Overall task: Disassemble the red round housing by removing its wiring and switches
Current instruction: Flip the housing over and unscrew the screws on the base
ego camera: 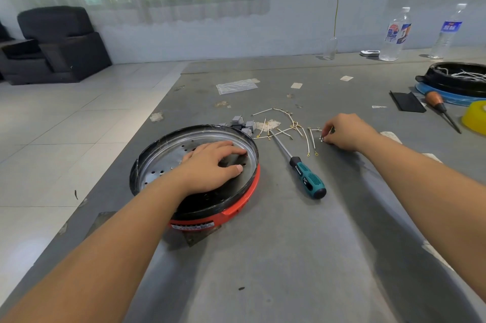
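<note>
The red round housing (236, 210) lies on the grey table with its black rim and perforated metal plate facing up. My left hand (210, 167) rests inside it, fingers spread on the plate. Behind the housing sit several grey switches (243, 124). A scatter of white wires (286, 125) with small ring terminals lies to the right of them. My right hand (347, 131) pinches a small metal piece (322, 137) at the table surface, beside the wires. A teal-handled screwdriver (306, 174) lies between my two hands.
At the far right stand a black housing on a blue base (457, 80), a yellow bowl (474, 118), a wooden-handled tool (441, 109) and a black flat piece (406, 101). Two water bottles (394, 35) stand at the back. The table edge runs along the left.
</note>
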Available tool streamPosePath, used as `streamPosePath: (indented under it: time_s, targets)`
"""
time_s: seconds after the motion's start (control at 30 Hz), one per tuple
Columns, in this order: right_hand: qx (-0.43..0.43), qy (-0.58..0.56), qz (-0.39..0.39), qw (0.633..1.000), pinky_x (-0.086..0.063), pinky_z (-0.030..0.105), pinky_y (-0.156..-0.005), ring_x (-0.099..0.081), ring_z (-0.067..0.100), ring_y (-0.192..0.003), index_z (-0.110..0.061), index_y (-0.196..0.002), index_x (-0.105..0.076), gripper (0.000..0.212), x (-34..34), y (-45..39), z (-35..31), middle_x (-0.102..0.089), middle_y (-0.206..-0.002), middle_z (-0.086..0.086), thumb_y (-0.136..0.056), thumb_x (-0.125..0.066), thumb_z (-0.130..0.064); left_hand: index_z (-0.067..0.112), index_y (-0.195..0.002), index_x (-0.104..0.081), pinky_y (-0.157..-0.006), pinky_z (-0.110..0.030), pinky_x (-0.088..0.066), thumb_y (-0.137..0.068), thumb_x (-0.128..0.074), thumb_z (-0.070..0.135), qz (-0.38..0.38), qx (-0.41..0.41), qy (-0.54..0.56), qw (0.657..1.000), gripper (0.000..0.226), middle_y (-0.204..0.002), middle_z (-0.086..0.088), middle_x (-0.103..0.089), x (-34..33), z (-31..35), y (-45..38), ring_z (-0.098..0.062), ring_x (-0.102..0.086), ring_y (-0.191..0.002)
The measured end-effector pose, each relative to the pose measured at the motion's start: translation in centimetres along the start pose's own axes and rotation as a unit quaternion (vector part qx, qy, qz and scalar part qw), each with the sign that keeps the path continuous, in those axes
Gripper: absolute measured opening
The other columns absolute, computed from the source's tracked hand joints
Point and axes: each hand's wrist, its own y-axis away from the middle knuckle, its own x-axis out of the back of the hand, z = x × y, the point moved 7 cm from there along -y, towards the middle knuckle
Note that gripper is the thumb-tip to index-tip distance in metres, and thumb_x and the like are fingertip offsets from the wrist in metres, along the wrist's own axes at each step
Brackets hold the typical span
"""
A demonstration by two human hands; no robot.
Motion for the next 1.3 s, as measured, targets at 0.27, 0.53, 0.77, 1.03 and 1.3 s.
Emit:
streamPosePath:
  time_s: [0.27, 0.53, 0.77, 1.03, 1.3]
  targets:
    - [-0.005, -0.072, -0.004, 0.997, -0.047, 0.024, -0.043, -0.063, 0.022, -0.064, -0.025, -0.096, -0.065, 0.008, 2.4, 1.1, -2.4, -0.062, -0.089, 0.0, -0.093, -0.058, -0.022, 0.05, -0.145, -0.052, -0.119, -0.027, -0.022, -0.098, -0.068, 0.043, -0.083, -0.022, 0.069, 0.994, 0.05, -0.167, 0.022, -0.025, 1.1, -0.5, 0.7, -0.009, -0.028, -0.152]
    - [0.039, -0.377, -0.128, 0.916, -0.05, 0.026, -0.046, -0.059, 0.012, -0.045, -0.007, -0.116, -0.055, 0.027, 3.3, 3.6, -9.9, -0.057, -0.083, 0.016, -0.092, -0.046, 0.002, 0.075, -0.14, -0.036, -0.127, -0.057, 0.007, -0.093, -0.069, 0.056, -0.186, 0.027, 0.04, 0.981, 0.061, -0.165, 0.037, -0.001, 1.5, -4.1, 2.2, -0.014, 0.014, -0.159]
    - [0.066, -0.481, -0.131, 0.865, -0.064, 0.035, -0.071, -0.075, 0.029, -0.076, -0.005, -0.128, -0.05, 0.036, 3.2, 4.1, -13.9, -0.061, -0.114, 0.027, -0.095, -0.063, 0.001, 0.07, -0.152, -0.011, -0.124, -0.062, -0.014, -0.082, -0.022, 0.095, -0.081, 0.134, -0.131, 0.979, 0.074, -0.173, 0.016, -0.005, 0.8, -4.3, 2.6, -0.036, -0.007, -0.159]
    - [0.074, -0.528, -0.099, 0.84, -0.065, 0.042, -0.072, -0.077, 0.035, -0.084, -0.007, -0.126, -0.052, 0.04, 1.8, 4.5, -14.8, -0.066, -0.11, 0.022, -0.093, -0.074, -0.014, 0.063, -0.152, -0.028, -0.123, -0.057, -0.015, -0.087, -0.034, 0.089, -0.051, 0.123, -0.135, 0.982, 0.071, -0.168, -0.002, -0.022, 2.5, -3.6, 2.5, -0.036, -0.012, -0.154]
    - [0.083, -0.485, -0.083, 0.866, -0.062, 0.042, -0.059, -0.075, 0.029, -0.072, -0.023, -0.123, -0.049, 0.033, 2.2, 4.0, -15.4, -0.069, -0.108, 0.015, -0.098, -0.067, -0.036, 0.084, -0.136, -0.026, -0.122, -0.065, 0.009, -0.085, -0.069, 0.07, -0.208, 0.038, -0.008, 0.977, 0.067, -0.169, 0.029, 0.01, 1.1, -4.5, 3.4, -0.022, 0.022, -0.158]
